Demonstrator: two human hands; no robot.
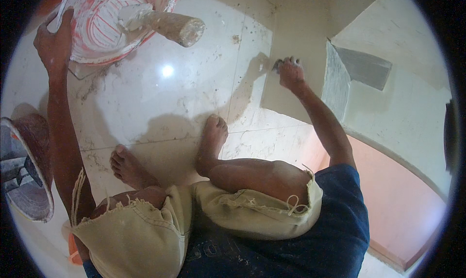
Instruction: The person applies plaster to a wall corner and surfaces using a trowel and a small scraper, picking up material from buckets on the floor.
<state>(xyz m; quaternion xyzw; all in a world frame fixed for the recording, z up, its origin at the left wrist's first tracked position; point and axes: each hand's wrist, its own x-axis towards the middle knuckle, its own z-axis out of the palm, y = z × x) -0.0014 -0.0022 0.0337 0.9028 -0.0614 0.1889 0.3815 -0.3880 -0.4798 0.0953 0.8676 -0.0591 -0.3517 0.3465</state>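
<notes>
My left hand (54, 47) grips the rim of a red bucket (104, 59) at the upper left, its inside smeared with white paste. A thick wooden handle (177, 28), caked with paste at its inner end, leans out over the bucket's rim. Out to the right, my right hand (291, 73) is closed against the lower part of the beige wall (296, 40). Something small and dark shows at its fingertips, too little to name.
A second bucket (41, 195) with grey tools inside stands at the left edge. My bare feet (213, 132) rest on smudged floor tiles (194, 89). A grey patch (364, 67) marks the wall ledge at right, near a pink panel (398, 195). Something orange (74, 249) lies lower left.
</notes>
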